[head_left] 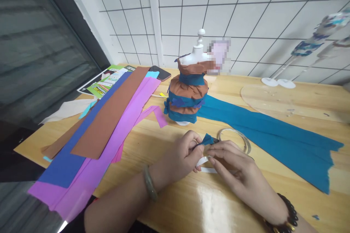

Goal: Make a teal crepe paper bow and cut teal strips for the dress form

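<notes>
My left hand [188, 153] is closed, pinching a small folded piece of teal crepe paper [207, 139] between thumb and fingers. Close against it is my right hand [237, 169], its fingertips on a narrow white strip [202, 161] that looks like tape. More of a white strip [209, 170] shows just below, partly covered by the right hand. A dark object peeks out above the right fingers, too hidden to name. Beyond both hands stands a small white dress form [201, 49], wrapped in gathered bands of brown and teal crepe paper.
Long brown, blue and purple crepe paper sheets [109, 116] lie at the left, near a phone [161, 73] and printed papers [105, 83]. A large teal sheet [262, 127] stretches rightward. A tape roll [247, 142] lies behind my right hand; decorated stands [307, 47] are at the back right.
</notes>
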`<state>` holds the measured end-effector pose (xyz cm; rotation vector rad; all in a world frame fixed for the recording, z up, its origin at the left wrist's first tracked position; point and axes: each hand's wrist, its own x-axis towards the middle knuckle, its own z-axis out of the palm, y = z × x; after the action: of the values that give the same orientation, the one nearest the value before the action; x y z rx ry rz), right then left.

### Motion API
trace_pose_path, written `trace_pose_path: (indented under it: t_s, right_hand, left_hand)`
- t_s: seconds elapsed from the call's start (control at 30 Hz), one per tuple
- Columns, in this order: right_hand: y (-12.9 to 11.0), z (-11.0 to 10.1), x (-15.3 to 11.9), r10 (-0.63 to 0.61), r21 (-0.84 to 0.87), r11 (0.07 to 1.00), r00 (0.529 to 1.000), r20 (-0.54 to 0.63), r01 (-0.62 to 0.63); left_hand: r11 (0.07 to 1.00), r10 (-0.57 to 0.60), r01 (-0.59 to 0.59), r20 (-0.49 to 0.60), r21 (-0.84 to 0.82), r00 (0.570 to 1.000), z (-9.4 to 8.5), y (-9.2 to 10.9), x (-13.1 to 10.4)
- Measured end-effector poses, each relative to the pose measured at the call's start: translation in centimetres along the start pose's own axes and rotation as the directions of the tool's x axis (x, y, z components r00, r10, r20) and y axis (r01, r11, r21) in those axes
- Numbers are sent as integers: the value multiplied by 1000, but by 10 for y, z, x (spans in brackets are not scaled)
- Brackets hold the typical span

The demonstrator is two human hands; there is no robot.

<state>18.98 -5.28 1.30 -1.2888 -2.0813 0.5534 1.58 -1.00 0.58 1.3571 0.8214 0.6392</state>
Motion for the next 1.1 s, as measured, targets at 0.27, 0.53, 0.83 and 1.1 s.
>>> trace_pose_path:
  t_s: [0.27,0.53,0.83,1.1]
  right_hand:
    - [-1,0,2,-1,36,999,1000,23,0]
    - [-1,2,0,93,11,995,992,91,-94]
    - [-2,5,0,127,-38,992,987,94,-124]
    - [0,6,-2,172,4,985,982,76,-173]
  left_hand:
    - [994,6,-3,-21,113,1000,-2,4,0]
    - [988,-14,27,-84,151,996,-1,-1,-1]
    - [996,-72,73,8,-53,997,0,-2,3]
    - [962,-85,110,109,-250,990,-1,-1,7]
